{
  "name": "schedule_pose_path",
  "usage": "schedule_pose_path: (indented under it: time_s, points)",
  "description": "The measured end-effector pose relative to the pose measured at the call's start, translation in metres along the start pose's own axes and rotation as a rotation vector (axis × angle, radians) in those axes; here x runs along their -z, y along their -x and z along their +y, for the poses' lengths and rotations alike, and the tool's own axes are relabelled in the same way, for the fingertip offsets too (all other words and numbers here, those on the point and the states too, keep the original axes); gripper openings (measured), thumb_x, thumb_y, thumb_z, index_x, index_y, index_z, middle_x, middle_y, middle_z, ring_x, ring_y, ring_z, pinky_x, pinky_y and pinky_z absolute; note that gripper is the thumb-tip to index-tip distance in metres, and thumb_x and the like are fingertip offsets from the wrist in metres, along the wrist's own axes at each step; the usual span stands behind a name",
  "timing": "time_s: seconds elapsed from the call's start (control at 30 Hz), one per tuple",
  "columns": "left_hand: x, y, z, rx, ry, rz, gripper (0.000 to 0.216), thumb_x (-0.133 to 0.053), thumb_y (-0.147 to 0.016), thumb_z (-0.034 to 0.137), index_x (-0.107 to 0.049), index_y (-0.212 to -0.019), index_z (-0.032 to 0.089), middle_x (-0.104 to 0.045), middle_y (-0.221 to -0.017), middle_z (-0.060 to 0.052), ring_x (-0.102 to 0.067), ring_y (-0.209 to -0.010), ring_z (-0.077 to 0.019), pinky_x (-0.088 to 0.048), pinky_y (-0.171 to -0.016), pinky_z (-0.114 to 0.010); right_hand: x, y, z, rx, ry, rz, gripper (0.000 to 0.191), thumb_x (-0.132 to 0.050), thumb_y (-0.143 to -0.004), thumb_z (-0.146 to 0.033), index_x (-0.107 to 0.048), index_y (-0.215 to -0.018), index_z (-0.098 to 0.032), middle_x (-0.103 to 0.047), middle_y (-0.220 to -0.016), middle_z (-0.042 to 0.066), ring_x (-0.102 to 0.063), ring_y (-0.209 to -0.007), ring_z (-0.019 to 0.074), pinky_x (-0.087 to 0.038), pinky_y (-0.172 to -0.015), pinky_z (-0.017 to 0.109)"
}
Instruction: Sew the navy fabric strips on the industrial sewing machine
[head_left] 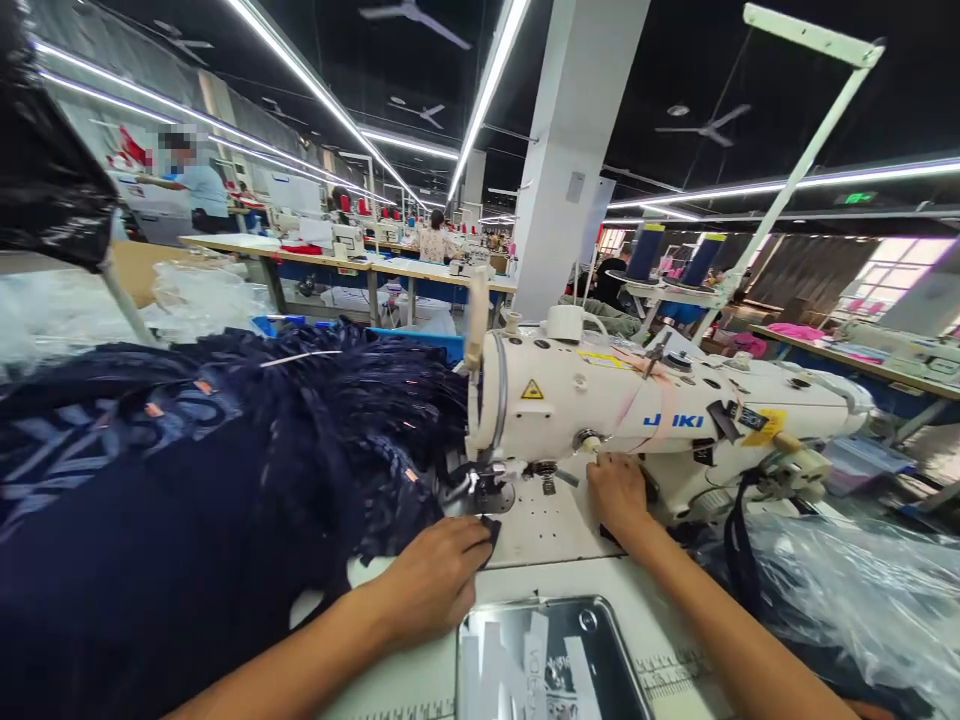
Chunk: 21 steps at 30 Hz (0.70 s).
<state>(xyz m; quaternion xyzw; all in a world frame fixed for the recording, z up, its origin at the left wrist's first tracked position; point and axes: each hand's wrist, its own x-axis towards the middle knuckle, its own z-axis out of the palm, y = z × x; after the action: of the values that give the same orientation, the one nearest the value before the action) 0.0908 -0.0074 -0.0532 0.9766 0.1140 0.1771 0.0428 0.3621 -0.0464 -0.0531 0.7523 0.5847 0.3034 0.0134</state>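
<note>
A white sewing machine point(555, 400) stands across the middle of the bench. My left hand point(439, 575) is closed at the front left of the needle area, fingers on the edge of a small dark fabric piece point(491, 530). Beneath the machine arm, my right hand point(619, 490) has its fingers curled close to a knob point(591, 442) on the body. What those fingers hold, if anything, is hidden; a bit of dark material shows under the wrist. A large heap of navy garments point(225, 480) with pale printing lies left of the needle.
A phone-like dark tray point(630, 680) with white label strips point(536, 660) lies in front of the machine. Clear plastic bags point(847, 580) and dark cloth are at right. A thread stand with navy cones point(645, 250) rises behind. A person point(202, 190) stands far left.
</note>
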Motion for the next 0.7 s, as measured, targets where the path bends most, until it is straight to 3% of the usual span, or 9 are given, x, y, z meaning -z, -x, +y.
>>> schedule_pose_path:
  time_s: [0.13,0.23,0.33,0.47,0.57,0.7]
  points:
    - [-0.004,0.004,0.0,0.014,-0.026,-0.046,0.032,-0.046,-0.073,0.008,-0.058,-0.102,0.013,-0.06,-0.105,-0.009,-0.051,-0.103,-0.0222,-0.043,-0.09,-0.034,0.0,0.014,-0.014,0.108,0.004,0.055,0.019,-0.053,-0.07,0.001,-0.06,-0.062,-0.015,-0.059,-0.064,0.012,-0.055,-0.068,0.0258,-0.034,-0.062,0.038]
    - [-0.007,0.005,0.0,-0.007,-0.046,-0.043,0.03,-0.046,-0.074,0.006,-0.057,-0.102,0.013,-0.06,-0.104,-0.01,-0.052,-0.102,-0.022,-0.042,-0.089,-0.034,0.01,0.032,-0.03,0.274,-0.051,0.073,0.019,-0.051,-0.074,-0.003,-0.059,-0.064,-0.016,-0.058,-0.062,0.01,-0.054,-0.063,0.0227,-0.035,-0.062,0.037]
    - [-0.01,0.005,0.001,-0.026,-0.074,-0.007,0.028,-0.045,-0.076,0.004,-0.057,-0.1,0.013,-0.06,-0.102,-0.011,-0.053,-0.099,-0.0211,-0.043,-0.088,-0.032,0.025,0.042,-0.049,0.502,-0.211,0.084,0.018,-0.049,-0.079,-0.005,-0.057,-0.069,-0.017,-0.058,-0.066,0.007,-0.053,-0.062,0.0193,-0.037,-0.062,0.034]
    - [-0.014,0.007,0.005,-0.028,-0.127,0.033,0.023,-0.044,-0.08,0.005,-0.056,-0.098,0.012,-0.061,-0.1,-0.012,-0.055,-0.096,-0.0203,-0.043,-0.086,-0.031,0.032,0.039,-0.06,0.715,-0.487,0.181,0.016,-0.045,-0.082,-0.007,-0.057,-0.087,-0.016,-0.062,-0.084,0.007,-0.056,-0.078,0.0176,-0.04,-0.077,0.033]
    - [-0.016,0.009,0.006,-0.029,-0.152,0.027,0.021,-0.045,-0.08,0.005,-0.055,-0.098,0.011,-0.061,-0.099,-0.012,-0.055,-0.095,-0.0201,-0.043,-0.084,-0.03,0.023,0.035,-0.059,0.625,-0.721,0.175,0.01,-0.048,-0.083,-0.014,-0.056,-0.087,-0.018,-0.062,-0.087,0.006,-0.056,-0.082,0.0179,-0.043,-0.076,0.033]
    - [-0.017,0.012,0.006,-0.043,-0.15,0.033,0.021,-0.046,-0.08,0.006,-0.054,-0.099,0.012,-0.061,-0.098,-0.011,-0.056,-0.095,-0.0199,-0.043,-0.083,-0.03,0.01,0.028,-0.067,0.43,-0.905,0.126,0.006,-0.049,-0.079,-0.014,-0.05,-0.077,-0.019,-0.057,-0.076,0.003,-0.055,-0.072,0.0169,-0.045,-0.064,0.029]
